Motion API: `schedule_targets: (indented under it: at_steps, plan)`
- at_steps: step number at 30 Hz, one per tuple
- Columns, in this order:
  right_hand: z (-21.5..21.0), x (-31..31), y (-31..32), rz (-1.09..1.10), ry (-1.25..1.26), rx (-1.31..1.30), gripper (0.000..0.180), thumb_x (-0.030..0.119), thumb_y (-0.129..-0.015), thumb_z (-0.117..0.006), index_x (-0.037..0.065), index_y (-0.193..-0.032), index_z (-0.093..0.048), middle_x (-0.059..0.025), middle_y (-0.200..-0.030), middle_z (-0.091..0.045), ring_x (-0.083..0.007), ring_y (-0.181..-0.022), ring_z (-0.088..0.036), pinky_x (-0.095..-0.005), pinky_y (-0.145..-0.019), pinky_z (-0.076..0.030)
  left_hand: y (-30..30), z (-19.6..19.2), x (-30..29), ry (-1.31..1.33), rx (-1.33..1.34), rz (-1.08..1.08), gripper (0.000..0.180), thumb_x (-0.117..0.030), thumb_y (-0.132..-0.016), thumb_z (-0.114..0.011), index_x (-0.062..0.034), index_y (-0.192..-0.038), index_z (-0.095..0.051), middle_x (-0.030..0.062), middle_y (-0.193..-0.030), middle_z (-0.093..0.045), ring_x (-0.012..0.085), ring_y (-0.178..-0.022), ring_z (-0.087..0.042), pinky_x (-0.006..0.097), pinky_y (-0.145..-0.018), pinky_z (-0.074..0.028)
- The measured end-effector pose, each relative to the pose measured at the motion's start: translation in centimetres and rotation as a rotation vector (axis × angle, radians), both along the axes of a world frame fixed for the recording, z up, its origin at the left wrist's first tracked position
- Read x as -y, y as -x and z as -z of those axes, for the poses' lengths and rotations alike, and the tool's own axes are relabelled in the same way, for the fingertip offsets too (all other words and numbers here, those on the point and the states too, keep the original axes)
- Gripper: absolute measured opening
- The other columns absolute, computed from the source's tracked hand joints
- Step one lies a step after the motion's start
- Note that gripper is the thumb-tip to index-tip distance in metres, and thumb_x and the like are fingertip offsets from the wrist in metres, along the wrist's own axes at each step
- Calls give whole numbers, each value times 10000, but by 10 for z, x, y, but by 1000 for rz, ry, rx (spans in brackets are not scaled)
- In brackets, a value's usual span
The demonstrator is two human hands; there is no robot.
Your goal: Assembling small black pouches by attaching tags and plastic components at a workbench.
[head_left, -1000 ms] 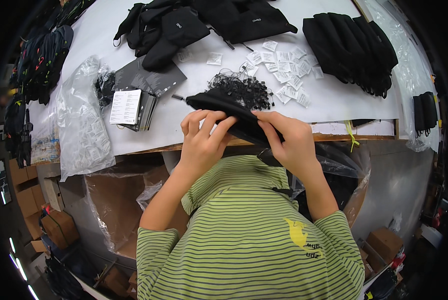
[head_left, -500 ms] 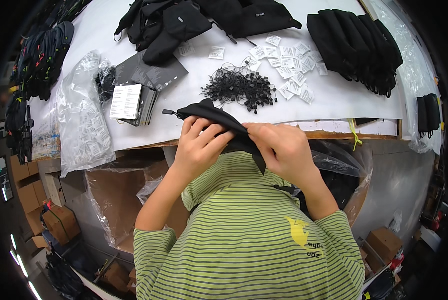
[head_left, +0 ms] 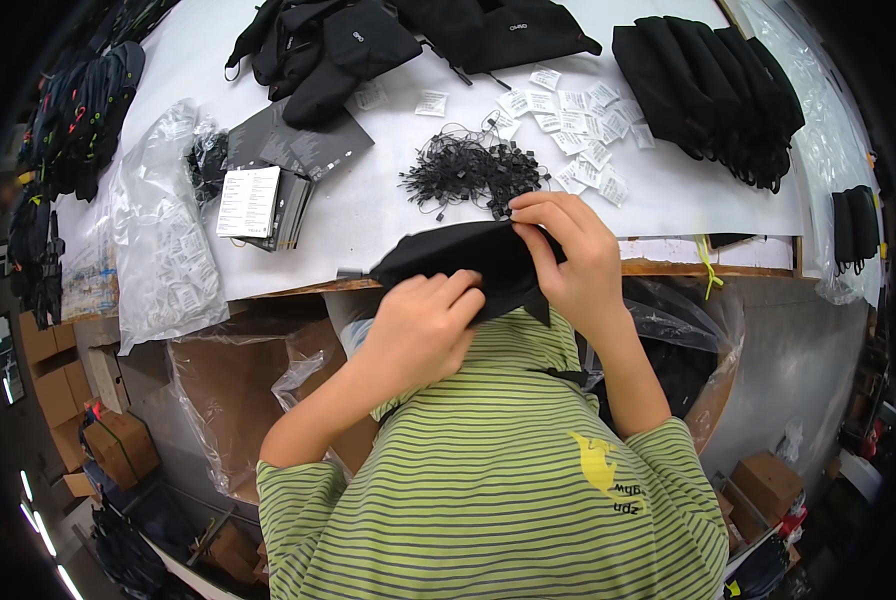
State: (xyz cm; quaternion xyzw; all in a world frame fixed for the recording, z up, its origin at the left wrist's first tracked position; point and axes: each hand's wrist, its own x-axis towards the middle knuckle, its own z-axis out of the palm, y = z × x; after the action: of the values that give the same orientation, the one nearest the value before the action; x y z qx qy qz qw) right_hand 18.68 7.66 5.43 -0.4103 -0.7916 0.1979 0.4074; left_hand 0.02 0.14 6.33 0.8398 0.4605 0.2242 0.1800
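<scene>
R hand [head_left: 582,262] pinched black fabric pouch [head_left: 446,252] — nr front edge of white tabletop [head_left: 333,222]. L hand [head_left: 416,325]: fingers curled against it — grip unclear.

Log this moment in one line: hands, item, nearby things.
left hand: curled against black fabric item | right hand: pinching its upper-right edge | nearby: black cord pile, white packets

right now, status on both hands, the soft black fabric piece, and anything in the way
Left hand curled against the soft black fabric piece. Right hand pinching its far edge. Nearest clutter: tangled black cord pile just beyond.
</scene>
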Motion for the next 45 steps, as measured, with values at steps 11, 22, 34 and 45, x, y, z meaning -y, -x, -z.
schedule_targets:
  at_steps: [11,22,34,45]
  plan:
    - [7,14,-19,-362,776,-315,405,119,-819,-686,14,-1186,-553,-93,-1086,-647,-189,-1031,-608,-305,-912,-459,13,9,1,410,16,-50,248,-118,-816,-619,14,-1023,-583,183,-859,-590,352,-775,-599,420,-682,-475]
    - [74,28,-54,52,1049,-530,127,104,-865,-659,8,-941,-628,-57,-834,-674,-106,-747,-631,-241,-709,-498,45,23,16,701,415,-374,287,-239,-926,-594,12,-1046,-525,146,-665,-544,184,-559,-458,299,-555,-401]
    - [49,-11,-111,67,1012,-558,237,124,-822,-718,33,-1010,-605,-45,-765,-636,-89,-611,-565,-226,-569,-460,62,34,30,879,456,-135,290,-243,-871,-659,19,-983,-601,120,-795,-617,176,-636,-514,292,-623,-435]
    - [51,-9,-7,450,1050,-1301,274,315,-944,-556,71,-1055,-611,-42,-759,-613,-117,-627,-563,-226,-529,-446,30,4,1,949,188,178,255,-229,-873,-620,9,-962,-641,175,-841,-645,357,-732,-593,390,-653,-469]
